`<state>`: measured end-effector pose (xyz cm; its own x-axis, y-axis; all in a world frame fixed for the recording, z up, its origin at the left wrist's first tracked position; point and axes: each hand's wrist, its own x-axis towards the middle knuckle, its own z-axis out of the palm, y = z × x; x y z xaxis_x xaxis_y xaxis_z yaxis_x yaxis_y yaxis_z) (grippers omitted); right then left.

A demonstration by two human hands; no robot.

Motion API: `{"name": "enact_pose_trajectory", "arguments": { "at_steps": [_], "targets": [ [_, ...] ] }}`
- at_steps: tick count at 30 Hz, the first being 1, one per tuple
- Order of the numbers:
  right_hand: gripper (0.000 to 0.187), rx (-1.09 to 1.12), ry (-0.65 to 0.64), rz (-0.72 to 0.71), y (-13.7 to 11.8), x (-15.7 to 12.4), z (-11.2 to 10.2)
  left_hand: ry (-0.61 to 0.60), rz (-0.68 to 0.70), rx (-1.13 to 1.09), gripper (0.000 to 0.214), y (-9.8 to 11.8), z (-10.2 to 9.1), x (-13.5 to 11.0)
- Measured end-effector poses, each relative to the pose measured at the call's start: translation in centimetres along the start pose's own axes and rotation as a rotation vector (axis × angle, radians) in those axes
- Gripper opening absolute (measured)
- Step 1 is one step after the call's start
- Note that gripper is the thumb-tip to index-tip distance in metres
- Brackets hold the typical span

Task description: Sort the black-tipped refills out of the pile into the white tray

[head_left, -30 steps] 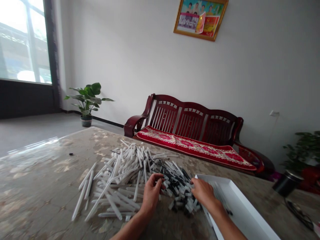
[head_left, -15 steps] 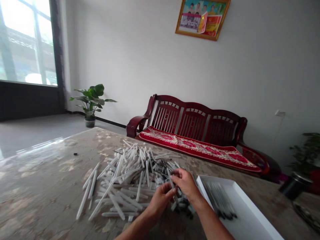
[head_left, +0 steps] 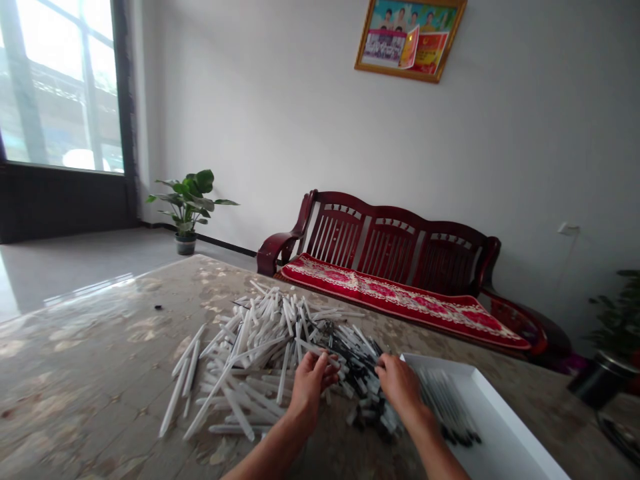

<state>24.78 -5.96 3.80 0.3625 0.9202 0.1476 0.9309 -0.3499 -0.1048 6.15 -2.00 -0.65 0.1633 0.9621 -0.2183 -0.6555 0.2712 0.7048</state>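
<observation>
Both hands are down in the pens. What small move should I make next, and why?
Probably lift one pen from the black-ended heap with the right hand and lay it in the white tray beside the pens already there. That hand is closest to the tray, and those pens lie side by side with their black ends together, so matching them seems sensible.

A dark red wooden bench stands beyond the far edge of the counter.
A red floral cushion lies along its seat, and a framed picture hangs on the white wall above. A potted green plant stands on the floor near a tall window; a black pot sits near the counter's right corner.
</observation>
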Motion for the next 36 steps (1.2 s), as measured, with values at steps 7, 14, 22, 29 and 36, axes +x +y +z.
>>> {"name": "enact_pose_trajectory", "arguments": {
  "at_steps": [7,14,22,29,36],
  "targets": [
    [0.014,0.03,0.107,-0.076,0.2,-1.4,-1.2,0.067,0.027,-0.118,0.018,1.2,0.0,0.5],
    [0.014,0.091,0.135,-0.192,-0.2,-4.1,-0.7,0.108,0.043,-0.183,0.011,2.3,0.1,0.4],
    [0.014,0.048,0.158,-0.205,-0.3,-4.4,-0.3,0.078,0.049,-0.151,0.021,1.8,-0.1,0.5],
    [0.011,0.146,0.249,-0.29,-1.5,-4.8,-1.1,-0.075,0.063,0.018,0.048,0.7,0.1,-0.1],
    [0.024,0.956,-0.007,-0.17,-3.4,-2.7,0.7,-0.201,-0.139,0.01,0.038,0.8,0.7,-1.2]
  ]
}}
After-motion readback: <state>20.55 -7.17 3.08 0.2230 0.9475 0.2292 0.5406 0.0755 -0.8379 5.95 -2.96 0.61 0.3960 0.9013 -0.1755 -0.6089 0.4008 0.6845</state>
